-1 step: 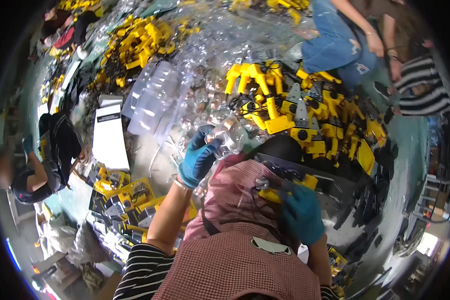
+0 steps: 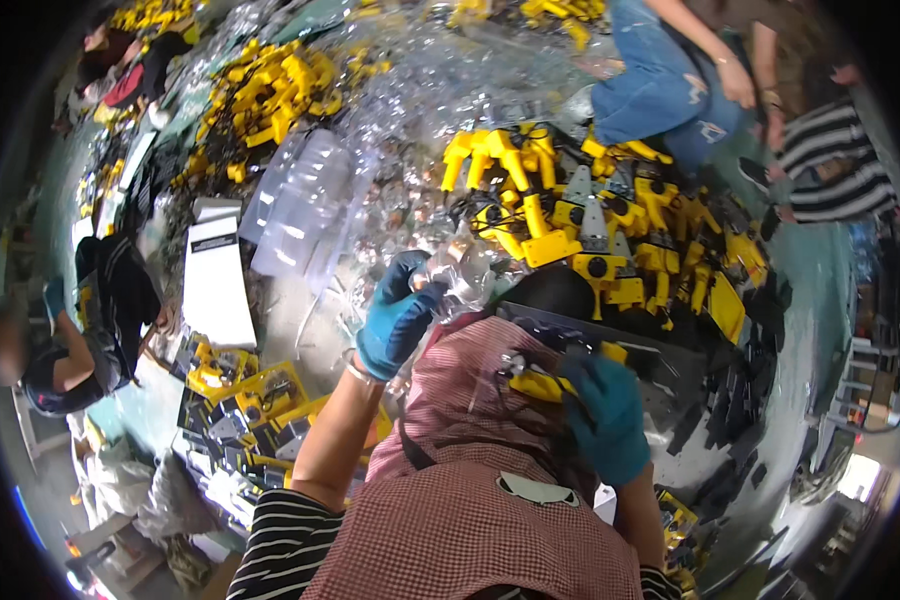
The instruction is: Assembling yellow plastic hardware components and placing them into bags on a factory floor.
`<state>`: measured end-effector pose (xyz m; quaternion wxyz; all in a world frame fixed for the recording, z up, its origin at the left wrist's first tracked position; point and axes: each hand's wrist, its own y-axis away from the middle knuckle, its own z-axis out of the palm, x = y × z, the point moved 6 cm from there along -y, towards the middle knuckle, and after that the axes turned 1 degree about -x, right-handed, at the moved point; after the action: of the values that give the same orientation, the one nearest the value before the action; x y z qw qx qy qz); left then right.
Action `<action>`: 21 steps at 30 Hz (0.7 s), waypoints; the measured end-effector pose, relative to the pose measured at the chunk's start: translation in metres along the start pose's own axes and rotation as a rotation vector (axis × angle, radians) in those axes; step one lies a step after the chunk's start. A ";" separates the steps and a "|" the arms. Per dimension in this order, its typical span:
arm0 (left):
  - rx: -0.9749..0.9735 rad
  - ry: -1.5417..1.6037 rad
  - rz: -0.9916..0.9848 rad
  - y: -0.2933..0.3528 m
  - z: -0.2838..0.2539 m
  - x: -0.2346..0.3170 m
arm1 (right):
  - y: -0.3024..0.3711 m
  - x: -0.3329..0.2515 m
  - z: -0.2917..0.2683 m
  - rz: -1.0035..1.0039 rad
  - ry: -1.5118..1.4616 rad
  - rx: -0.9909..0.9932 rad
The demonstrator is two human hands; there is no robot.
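Blue-gloved, my left hand (image 2: 394,322) pinches clear plastic (image 2: 462,277) while, nearer and right, my right hand (image 2: 610,418) grips a yellow part (image 2: 540,387) above the checked apron (image 2: 450,510): apparently mid-handling, calling for steady hold.

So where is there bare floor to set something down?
Green floor far right, between the black pieces and the rack, looks open; a smaller pale patch lies between the white panel and left hand. Ahead is crowded: yellow parts, clear plastic.

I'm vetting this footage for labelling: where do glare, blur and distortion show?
Head view throughout: glare streaks the clear plastic packaging; the white panel looks washed out; the right hand looks slightly softer than the left hand; the room bends toward a black rim.
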<state>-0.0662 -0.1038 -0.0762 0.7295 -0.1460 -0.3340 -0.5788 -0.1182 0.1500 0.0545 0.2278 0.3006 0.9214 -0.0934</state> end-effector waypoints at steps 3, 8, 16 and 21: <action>-0.076 -0.151 0.025 0.015 0.054 0.005 | -0.009 -0.016 -0.027 0.114 -0.241 0.310; -0.260 -0.394 0.002 0.030 0.136 0.001 | -0.012 -0.005 -0.006 0.175 -0.753 0.413; -0.255 -0.331 0.017 0.039 0.147 -0.016 | 0.006 0.012 0.003 0.264 -1.109 0.517; -0.203 -0.460 0.045 0.045 0.158 -0.025 | 0.012 0.039 0.009 0.358 -1.266 0.573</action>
<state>-0.0770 0.0228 0.0310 0.6286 -0.3541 -0.4279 -0.5445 -0.1358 0.1773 0.0274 0.6425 0.3834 0.4882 -0.4493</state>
